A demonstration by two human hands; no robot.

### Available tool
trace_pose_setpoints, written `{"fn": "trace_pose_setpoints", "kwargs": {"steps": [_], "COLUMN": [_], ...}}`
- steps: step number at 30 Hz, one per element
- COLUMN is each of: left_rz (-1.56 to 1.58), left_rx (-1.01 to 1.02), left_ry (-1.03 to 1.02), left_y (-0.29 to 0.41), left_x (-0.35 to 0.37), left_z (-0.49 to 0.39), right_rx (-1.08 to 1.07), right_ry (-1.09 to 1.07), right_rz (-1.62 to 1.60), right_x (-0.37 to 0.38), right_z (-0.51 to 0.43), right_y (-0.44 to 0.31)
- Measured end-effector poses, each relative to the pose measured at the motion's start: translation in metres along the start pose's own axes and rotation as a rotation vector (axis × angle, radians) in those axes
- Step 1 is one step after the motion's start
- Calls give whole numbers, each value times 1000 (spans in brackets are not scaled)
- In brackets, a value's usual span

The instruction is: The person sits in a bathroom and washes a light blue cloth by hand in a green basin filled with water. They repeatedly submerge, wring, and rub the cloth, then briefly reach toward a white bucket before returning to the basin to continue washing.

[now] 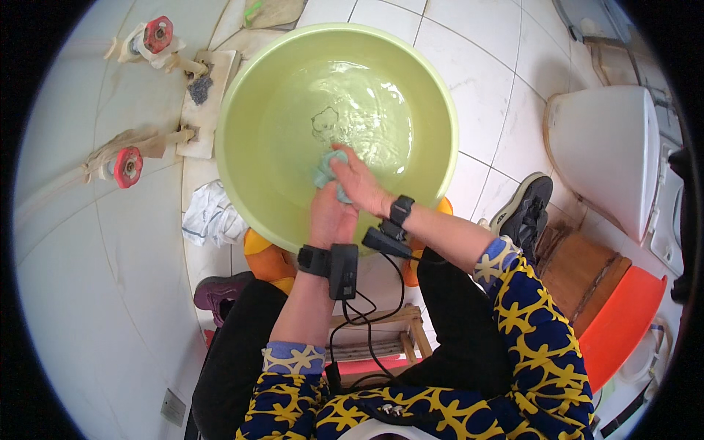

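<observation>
A large light-green plastic basin [264, 82] holds rippling water and fills the upper middle of the head view. Over its near half, both hands grip a small wet light-blue cloth [324, 171]. My right hand [360, 179] is closed round the upper part of the cloth. Just below and to the left, my left hand [333, 214] has its fingers against the lower part, partly hidden by the right hand. A thin dark outline, perhaps a printed mark, shows in the basin beyond the hands. Both wrists wear black straps with small devices and cables.
Left of the basin, a crumpled white cloth [212, 214] lies on the tiles below two red-handled valves [128, 167]. A wooden stool [379, 324] is between the legs. At right are a dark shoe [525, 206], a white toilet [602, 154] and an orange-red plastic basin [624, 330].
</observation>
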State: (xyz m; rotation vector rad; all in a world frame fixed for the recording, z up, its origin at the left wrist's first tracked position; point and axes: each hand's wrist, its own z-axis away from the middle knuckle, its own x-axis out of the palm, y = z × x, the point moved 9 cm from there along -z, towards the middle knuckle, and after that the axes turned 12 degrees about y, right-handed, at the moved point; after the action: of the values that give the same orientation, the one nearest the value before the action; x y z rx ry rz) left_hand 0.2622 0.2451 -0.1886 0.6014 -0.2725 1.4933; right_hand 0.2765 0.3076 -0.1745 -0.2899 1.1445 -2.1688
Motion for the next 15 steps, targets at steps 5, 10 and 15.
{"fn": "trace_pose_setpoints", "kwargs": {"steps": [5,10,15], "left_rz": [-27,34,-12], "left_rx": [-30,-32,61], "left_ry": [122,7,132], "left_y": [3,25,27], "left_x": [-10,-9,-5], "left_z": [-4,-5,0], "right_rx": [-58,-285,-95], "right_ry": [103,-28,234], "right_rz": [-30,110,136], "right_x": [-7,19,-30], "right_z": [2,32,-18], "right_y": [-7,-20,-3]}}
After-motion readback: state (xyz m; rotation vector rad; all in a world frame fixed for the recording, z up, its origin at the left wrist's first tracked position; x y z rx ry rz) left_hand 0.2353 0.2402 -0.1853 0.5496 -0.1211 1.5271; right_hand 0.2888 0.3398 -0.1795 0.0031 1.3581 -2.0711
